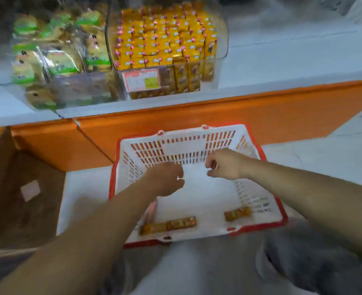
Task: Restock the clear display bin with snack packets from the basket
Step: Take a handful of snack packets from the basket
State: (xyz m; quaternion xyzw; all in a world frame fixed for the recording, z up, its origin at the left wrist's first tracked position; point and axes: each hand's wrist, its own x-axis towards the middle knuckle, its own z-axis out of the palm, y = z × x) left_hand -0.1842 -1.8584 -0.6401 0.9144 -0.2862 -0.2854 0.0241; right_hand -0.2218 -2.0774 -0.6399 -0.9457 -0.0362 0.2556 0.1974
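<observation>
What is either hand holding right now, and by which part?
It cannot be told: the left hand and right hand hover curled over the white plastic basket with a red rim; no packet shows in either, and blur hides anything smaller.

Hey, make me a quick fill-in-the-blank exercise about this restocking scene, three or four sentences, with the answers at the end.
1. ____ brown snack packets lie in the basket.
2. The basket's outer rim is coloured ____.
3. The cardboard box stands on the person's ____ side of the basket.
4. The clear display bin with the price label is packed mostly with ____ packets.

Missing words: three; red; left; yellow.
</observation>
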